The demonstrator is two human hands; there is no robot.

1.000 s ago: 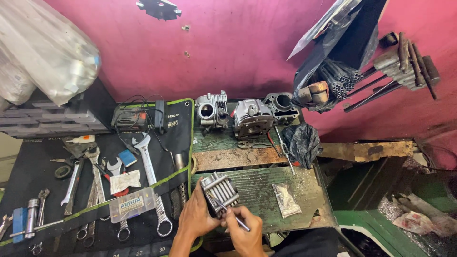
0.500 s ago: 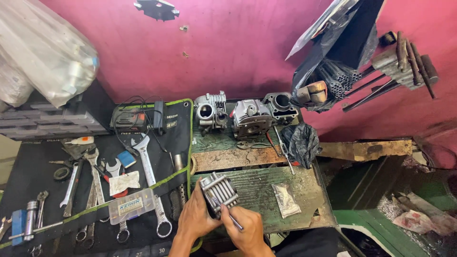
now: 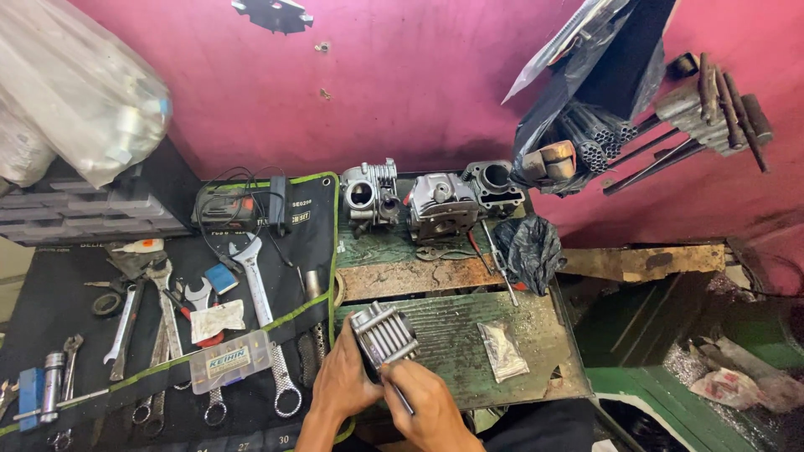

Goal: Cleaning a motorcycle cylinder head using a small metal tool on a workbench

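Barely any movement since the earlier frames: we kept both hands low at 6 o'clock, the finned part turned slightly toward us.

Our left hand (image 3: pixel 342 387) wraps the side of the finned cylinder head (image 3: pixel 383 336), a grey cast-metal block with parallel ribs, fingers curled tight against it. Our right hand (image 3: pixel 431 410) pinches a thin metal tool (image 3: pixel 397 395), its tip touching the block's lower edge.

At 3 o'clock from the block a small clear bag (image 3: pixel 503 351) of small parts lies on the ribbed green steel plate (image 3: pixel 456 331), rusty at the edges. At 9 o'clock a clear plastic box (image 3: pixel 229 362) sits among chrome wrenches (image 3: pixel 258 289) on the black tool mat (image 3: pixel 50 297); contents too small to tell.

Farther out at 12 o'clock, three cast engine parts (image 3: pixel 440 201) stand in a row against the pink wall (image 3: pixel 402 84), a crumpled black bag (image 3: pixel 528 247) just to their right. At 1 o'clock a black bag holds a bundle of metal tubes (image 3: pixel 590 134). At 10 o'clock hangs a cloudy plastic bag (image 3: pixel 79 92).
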